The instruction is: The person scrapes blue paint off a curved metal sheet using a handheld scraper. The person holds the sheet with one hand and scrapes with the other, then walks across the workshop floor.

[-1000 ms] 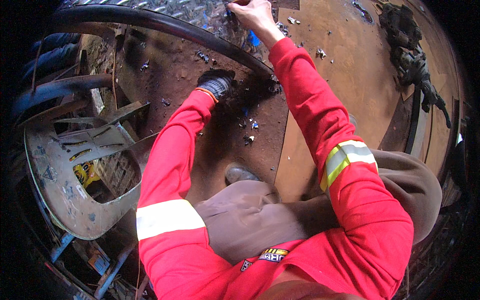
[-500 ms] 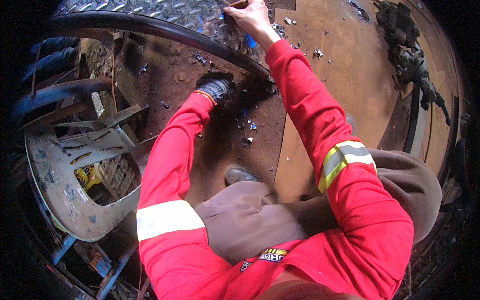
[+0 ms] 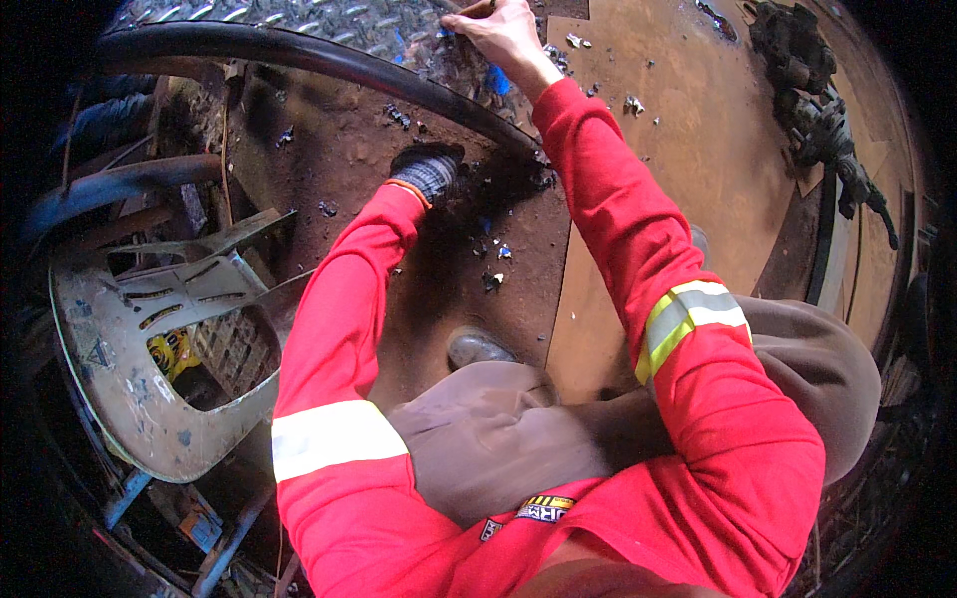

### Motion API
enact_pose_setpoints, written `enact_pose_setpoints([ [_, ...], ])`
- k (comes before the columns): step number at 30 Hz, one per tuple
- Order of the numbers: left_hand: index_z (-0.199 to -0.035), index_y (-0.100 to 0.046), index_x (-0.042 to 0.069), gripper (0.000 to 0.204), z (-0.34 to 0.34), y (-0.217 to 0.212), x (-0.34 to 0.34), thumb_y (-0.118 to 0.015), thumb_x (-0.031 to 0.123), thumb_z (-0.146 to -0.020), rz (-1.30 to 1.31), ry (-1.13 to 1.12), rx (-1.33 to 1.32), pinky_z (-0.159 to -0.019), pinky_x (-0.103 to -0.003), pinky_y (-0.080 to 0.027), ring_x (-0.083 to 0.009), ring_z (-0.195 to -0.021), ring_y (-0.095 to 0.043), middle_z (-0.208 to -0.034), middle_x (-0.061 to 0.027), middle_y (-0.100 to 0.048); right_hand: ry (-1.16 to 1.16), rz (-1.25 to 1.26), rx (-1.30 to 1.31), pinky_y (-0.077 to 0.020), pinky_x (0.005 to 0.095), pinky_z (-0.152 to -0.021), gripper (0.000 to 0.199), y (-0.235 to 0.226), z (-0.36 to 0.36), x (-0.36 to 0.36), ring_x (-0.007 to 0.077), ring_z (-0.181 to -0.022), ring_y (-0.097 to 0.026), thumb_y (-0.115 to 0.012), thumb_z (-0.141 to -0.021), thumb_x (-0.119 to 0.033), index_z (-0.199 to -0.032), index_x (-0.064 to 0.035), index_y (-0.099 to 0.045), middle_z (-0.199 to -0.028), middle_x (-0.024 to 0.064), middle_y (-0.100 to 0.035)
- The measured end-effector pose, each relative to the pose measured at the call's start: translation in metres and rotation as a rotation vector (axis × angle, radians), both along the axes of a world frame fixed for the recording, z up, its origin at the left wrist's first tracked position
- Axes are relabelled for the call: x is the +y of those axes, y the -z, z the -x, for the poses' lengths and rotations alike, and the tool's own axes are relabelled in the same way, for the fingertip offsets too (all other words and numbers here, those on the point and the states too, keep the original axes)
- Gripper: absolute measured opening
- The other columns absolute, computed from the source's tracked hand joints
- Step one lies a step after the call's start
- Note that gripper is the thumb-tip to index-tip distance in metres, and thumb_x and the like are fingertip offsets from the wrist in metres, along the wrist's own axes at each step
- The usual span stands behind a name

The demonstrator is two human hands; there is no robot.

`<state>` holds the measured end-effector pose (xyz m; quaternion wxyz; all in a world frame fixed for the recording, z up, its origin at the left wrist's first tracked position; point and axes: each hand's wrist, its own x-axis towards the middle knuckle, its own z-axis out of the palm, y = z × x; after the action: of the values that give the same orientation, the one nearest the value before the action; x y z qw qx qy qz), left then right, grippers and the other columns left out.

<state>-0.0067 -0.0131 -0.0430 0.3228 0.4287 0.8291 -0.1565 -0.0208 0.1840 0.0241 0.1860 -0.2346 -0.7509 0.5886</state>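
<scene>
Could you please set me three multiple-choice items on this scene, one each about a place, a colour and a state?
1. Where is the right hand?
A. on the patterned metal plate
B. on the plastic chair
C. on the knee

2. What colour are the sleeves?
A. blue
B. red with pale reflective bands
C. green

3. How is the left hand covered?
A. bare
B. wrapped in cloth
C. in a dark knit glove

Answers: 1 A, it rests at the plate's edge, top of view; 2 B, both arms show it; 3 C, an orange-edged cuff meets the sleeve.
</scene>
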Motion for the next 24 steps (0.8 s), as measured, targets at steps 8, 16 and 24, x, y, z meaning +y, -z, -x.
enact_pose_setpoints([
  [8, -0.128, -0.055, 0.015, 0.049, -0.006, -0.022, 0.010, -0.047, 0.044, -0.090, 0.059, -0.053, -0.022, -0.103, -0.046, -0.040, -0.0340, -0.122, -0.052, -0.132, -0.0156, -0.055, -0.010, -0.258, 0.033, -0.0546, 0.0375, -0.069, 0.023, -0.016, -0.004, -0.006, 0.0296, -0.072, -0.069, -0.074, -0.075, -0.024, -0.082, -0.0023, -0.074, -0.075, 0.0195, -0.069],
  [16, -0.126, -0.056, 0.013, 0.049, -0.006, -0.014, 0.003, -0.046, 0.044, -0.089, -0.005, -0.035, -0.007, -0.101, -0.046, -0.041, -0.0336, -0.119, -0.054, -0.130, -0.0151, -0.056, 0.045, -0.382, 0.025, -0.0544, 0.0421, -0.072, 0.020, -0.011, 0.002, -0.009, 0.0341, -0.077, -0.068, -0.073, -0.076, -0.022, -0.080, -0.0029, -0.073, -0.078, 0.0207, -0.068],
  [24, -0.124, -0.058, 0.012, 0.050, -0.005, -0.021, 0.009, -0.045, 0.045, -0.089, -0.007, -0.016, -0.001, -0.100, -0.046, -0.042, -0.0344, -0.117, -0.055, -0.126, -0.0174, -0.058, 0.052, -0.383, 0.031, -0.0543, 0.0414, -0.070, 0.025, -0.008, 0.005, -0.006, 0.0338, -0.077, -0.068, -0.076, -0.075, -0.026, -0.079, -0.0015, -0.072, -0.077, 0.0206, -0.068],
])
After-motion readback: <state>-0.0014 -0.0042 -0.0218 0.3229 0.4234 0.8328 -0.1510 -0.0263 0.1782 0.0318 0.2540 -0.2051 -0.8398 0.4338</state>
